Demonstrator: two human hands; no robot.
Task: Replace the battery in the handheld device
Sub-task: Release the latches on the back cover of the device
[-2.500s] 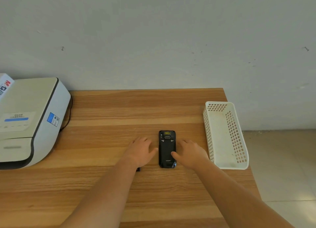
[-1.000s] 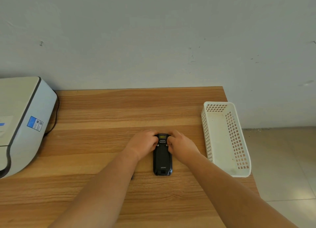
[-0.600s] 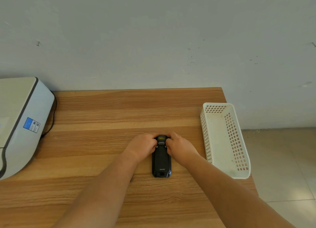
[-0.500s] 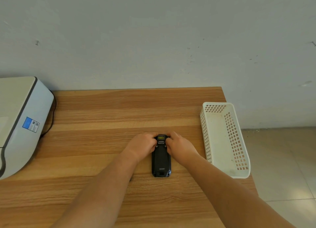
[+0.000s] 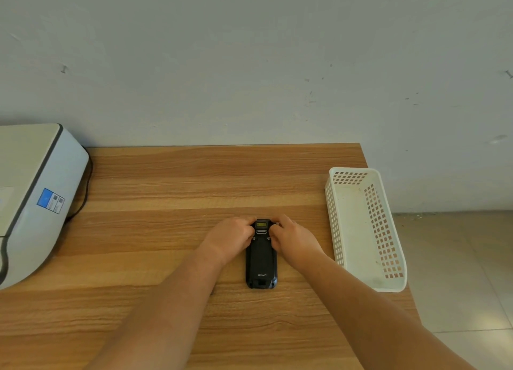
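Plain grey wall backs a wooden worktop, with tiled floor showing past its right edge. Near the front middle of the worktop lies the device, a black handheld unit turned back-side up and pointing lengthwise away from the person. Lying flat like this, the worktop takes the pressing force and the back cover faces the person, which is where a battery would come out.

Both hands work at the device's far end. The left hand curls in from the left and the right hand from the right, fingers bent narrow and pinching the top corners on either side of the small window there. Each thumb appears to sit close to one of the two small round fasteners below that window, so the likely step is releasing the cover's latches, one per side, which would explain the mirrored grip. Whether the latches have moved cannot be told; the cover looks seated.

A white slotted basket stands just right of the hands, near the worktop's edge, handy for parts taken off. A white machine sits well apart on the left. No spare battery is visible.
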